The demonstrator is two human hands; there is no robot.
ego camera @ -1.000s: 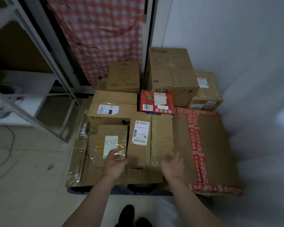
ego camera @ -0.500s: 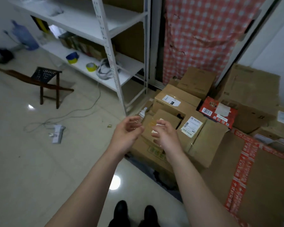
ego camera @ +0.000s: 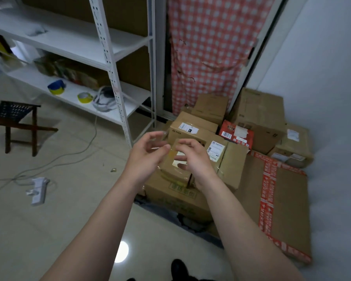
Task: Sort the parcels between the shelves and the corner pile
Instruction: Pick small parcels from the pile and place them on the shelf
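Note:
The corner pile of brown cardboard parcels lies on the floor at right. It includes a small taped parcel (ego camera: 173, 173), a box with a white label (ego camera: 192, 131), a red box (ego camera: 236, 134), a tall box (ego camera: 259, 112) at the back and a wide flat box with red tape (ego camera: 280, 201). My left hand (ego camera: 147, 154) and my right hand (ego camera: 194, 158) hover close together above the small taped parcel, fingers loosely curled, holding nothing. The white metal shelves (ego camera: 69, 40) stand at the left; their top board is nearly bare.
The lower shelf board holds tape rolls (ego camera: 85, 97), a white headset (ego camera: 104, 100) and packets. A folding stool (ego camera: 14, 118) and a power strip (ego camera: 38, 190) with its cable are on the tiled floor at left. A red checked curtain (ego camera: 207, 47) hangs behind the pile.
My hands have lifted off the parcels in the pile and now hang in the air with nothing in them. The view has swung left, bringing the shelves into sight.

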